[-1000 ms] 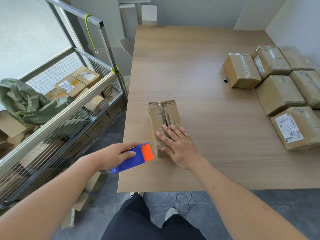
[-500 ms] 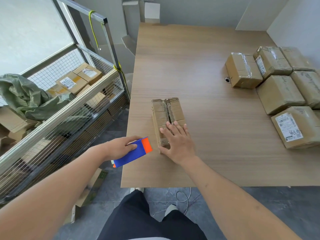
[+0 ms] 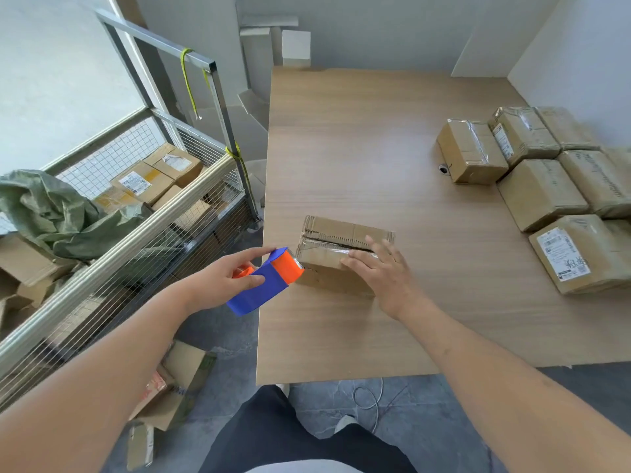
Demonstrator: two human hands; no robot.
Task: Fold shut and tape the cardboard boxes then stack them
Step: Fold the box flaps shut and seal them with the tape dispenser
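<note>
Nearest, the left hand [image 3: 218,285] grips the blue-orange tape dispenser [image 3: 268,281] with curled fingers at the cardboard box [image 3: 338,254] on the counter [image 3: 375,158], the right hand [image 3: 382,271] lies flat on its flaps, seemingly taped, and sealed boxes [image 3: 543,186] lie far right.

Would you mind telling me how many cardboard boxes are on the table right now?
8 visible: one under the right hand near the front edge, and seven grouped at the right. More may lie beyond the frame's right edge.
</note>
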